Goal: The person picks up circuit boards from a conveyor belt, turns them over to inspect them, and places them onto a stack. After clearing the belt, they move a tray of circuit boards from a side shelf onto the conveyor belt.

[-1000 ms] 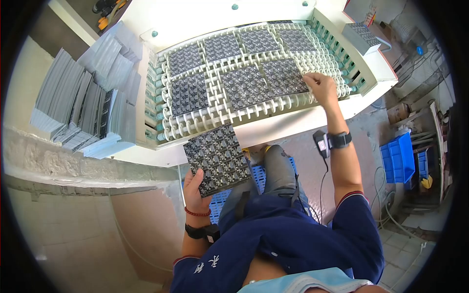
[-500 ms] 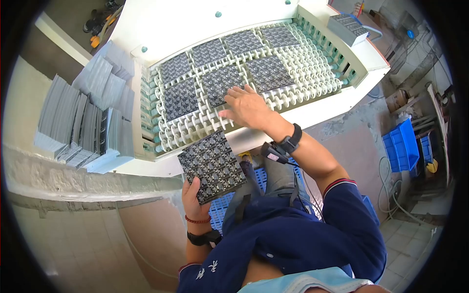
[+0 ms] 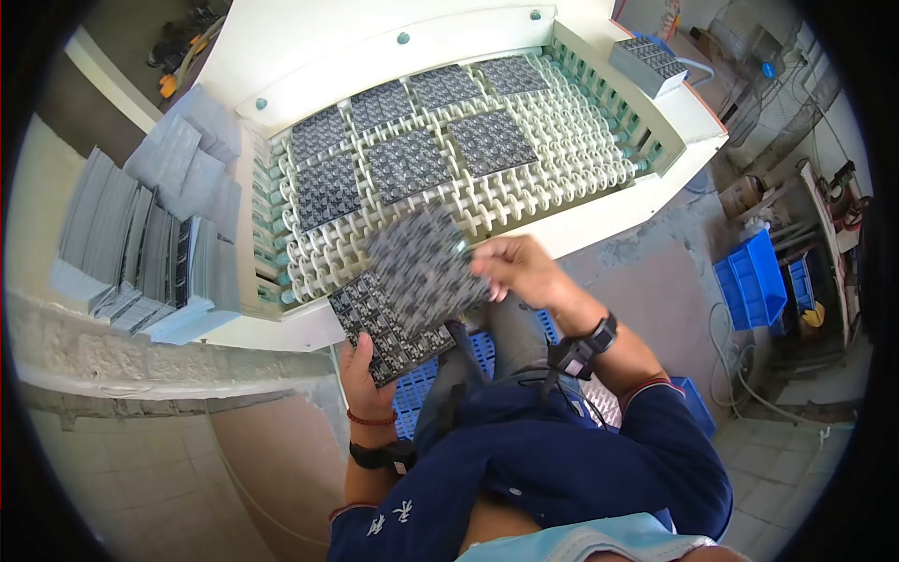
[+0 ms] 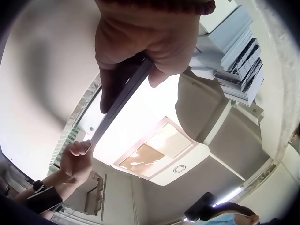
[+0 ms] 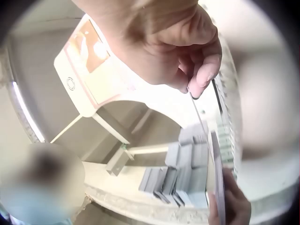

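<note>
My left hand point(image 3: 365, 379) grips a stack of black circuit board panels point(image 3: 412, 358) by its lower left corner, thumb on top. Over that stack a single circuit board panel point(image 3: 421, 267), blurred by motion, is tilted and overlaps it. My right hand point(image 3: 526, 272) pinches this panel at its right edge between thumb and fingers. In the right wrist view the pinched panel point(image 5: 200, 115) appears as a thin edge-on line, apart from the thicker stack point(image 5: 218, 176) at its upper part. Several panels point(image 3: 409, 164) lie in two rows on the white roller conveyor point(image 3: 581, 140).
Stacks of grey panels point(image 3: 117, 234) stand on the ledge left of the conveyor. Another stack point(image 3: 648, 66) sits on the machine's right corner. Blue bins point(image 3: 752, 281) and hoses lie to the right on the floor. A white machine cover point(image 3: 328, 47) rises behind the rollers.
My right hand left the right-hand front panel on the rollers, moved left and down to the stack and now holds one panel up from it. My left hand keeps its grip.
</note>
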A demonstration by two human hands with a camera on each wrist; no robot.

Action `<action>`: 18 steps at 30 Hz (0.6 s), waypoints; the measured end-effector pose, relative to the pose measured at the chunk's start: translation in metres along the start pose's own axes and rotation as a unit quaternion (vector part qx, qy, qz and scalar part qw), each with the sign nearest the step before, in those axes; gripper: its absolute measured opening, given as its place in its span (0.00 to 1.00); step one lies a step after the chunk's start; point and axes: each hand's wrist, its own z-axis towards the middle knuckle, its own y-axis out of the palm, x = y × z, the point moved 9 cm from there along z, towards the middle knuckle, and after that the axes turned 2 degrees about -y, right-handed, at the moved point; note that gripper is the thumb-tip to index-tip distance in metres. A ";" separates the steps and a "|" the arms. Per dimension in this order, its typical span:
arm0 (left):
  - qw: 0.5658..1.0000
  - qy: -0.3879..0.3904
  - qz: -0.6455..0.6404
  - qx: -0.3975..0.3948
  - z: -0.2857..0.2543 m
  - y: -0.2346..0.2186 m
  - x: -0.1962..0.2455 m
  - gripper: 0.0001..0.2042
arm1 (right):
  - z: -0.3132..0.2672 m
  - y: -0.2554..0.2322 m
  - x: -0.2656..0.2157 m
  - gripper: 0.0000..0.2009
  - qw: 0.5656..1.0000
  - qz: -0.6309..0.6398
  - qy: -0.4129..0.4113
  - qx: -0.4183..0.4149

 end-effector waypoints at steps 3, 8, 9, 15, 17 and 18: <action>0.998 -0.001 -0.059 -0.015 -0.004 -0.004 0.002 0.20 | 0.011 -0.086 -0.049 0.08 0.979 -0.075 -0.133 0.133; 0.993 -0.001 -0.097 -0.072 -0.015 -0.004 0.011 0.24 | 0.045 -0.238 -0.092 0.10 0.877 -0.313 -0.120 0.345; 0.991 -0.016 -0.097 -0.091 -0.017 0.003 0.008 0.24 | 0.055 -0.258 -0.093 0.11 0.829 -0.421 -0.134 0.344; 0.997 -0.004 -0.032 -0.067 -0.022 0.004 0.004 0.25 | 0.059 -0.239 -0.098 0.12 0.687 -0.595 -0.127 0.396; 0.998 0.017 0.012 -0.060 -0.023 0.002 0.010 0.24 | 0.049 -0.174 -0.113 0.09 0.830 -0.470 -0.162 0.252; 0.997 0.015 0.021 -0.073 -0.024 0.004 0.011 0.24 | 0.035 -0.134 -0.123 0.08 0.872 -0.393 -0.236 0.170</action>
